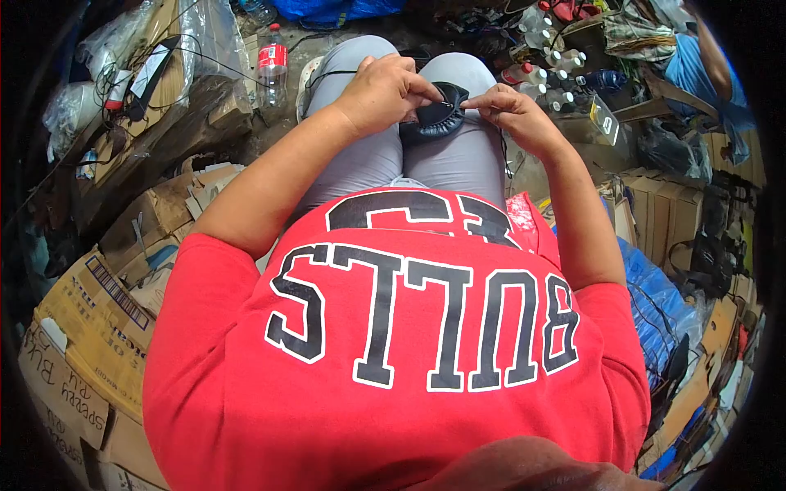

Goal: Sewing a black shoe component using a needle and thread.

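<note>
A black leather shoe upper (442, 124) with a puckered, gathered seam lies over my right thigh, close to the knee. My left hand (386, 92) reaches over from the left, fingers curled and closed on the upper's left side, the index finger stretched across its top. At the right edge, my right hand (509, 111) pinches thumb and fingertips together. What sits in that pinch is too small to make out. A tiny pale glint shows on the leather between the two hands; whether it is thread or a needle I cannot tell.
A plastic bottle with a red cap (273, 65) stands beyond my left knee. Several small bottles (550, 80) cluster past my right knee. Cardboard boxes (102, 315) lie at my left, and blue plastic sheeting (651, 307) is at my right. Wooden planks (135, 135) sit far left.
</note>
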`<state>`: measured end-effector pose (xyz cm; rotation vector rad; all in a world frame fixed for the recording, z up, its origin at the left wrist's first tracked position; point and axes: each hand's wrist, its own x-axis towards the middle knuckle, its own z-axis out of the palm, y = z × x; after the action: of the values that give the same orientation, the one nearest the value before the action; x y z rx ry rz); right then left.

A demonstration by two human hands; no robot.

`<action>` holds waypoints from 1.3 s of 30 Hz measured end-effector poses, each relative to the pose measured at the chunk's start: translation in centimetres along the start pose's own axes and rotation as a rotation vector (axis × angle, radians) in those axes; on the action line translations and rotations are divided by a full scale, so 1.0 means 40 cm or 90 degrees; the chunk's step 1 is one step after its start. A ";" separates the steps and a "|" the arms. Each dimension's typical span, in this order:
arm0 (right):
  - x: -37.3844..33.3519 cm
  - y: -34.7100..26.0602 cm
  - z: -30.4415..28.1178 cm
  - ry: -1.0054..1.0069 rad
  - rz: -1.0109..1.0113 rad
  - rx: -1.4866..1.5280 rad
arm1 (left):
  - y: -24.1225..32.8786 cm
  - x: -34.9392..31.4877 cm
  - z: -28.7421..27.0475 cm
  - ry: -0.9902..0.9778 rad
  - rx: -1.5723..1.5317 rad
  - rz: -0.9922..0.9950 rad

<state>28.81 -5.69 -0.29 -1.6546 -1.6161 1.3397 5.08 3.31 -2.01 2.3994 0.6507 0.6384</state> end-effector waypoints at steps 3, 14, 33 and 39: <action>0.000 0.007 -0.002 -0.012 0.008 0.015 | 0.006 0.009 0.000 -0.059 -0.016 -0.033; 0.014 0.002 -0.011 -0.041 -0.050 -0.056 | -0.019 0.067 -0.005 -0.110 -0.070 0.077; -0.022 0.002 0.047 0.084 0.009 0.138 | 0.004 -0.009 -0.008 0.038 -0.004 0.054; -0.005 0.000 0.050 0.041 0.062 0.206 | 0.010 0.009 0.025 -0.070 -0.159 -0.187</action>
<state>27.12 -6.48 -1.08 -1.5748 -1.2201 1.4901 6.03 2.84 -2.37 2.0421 0.8048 0.4311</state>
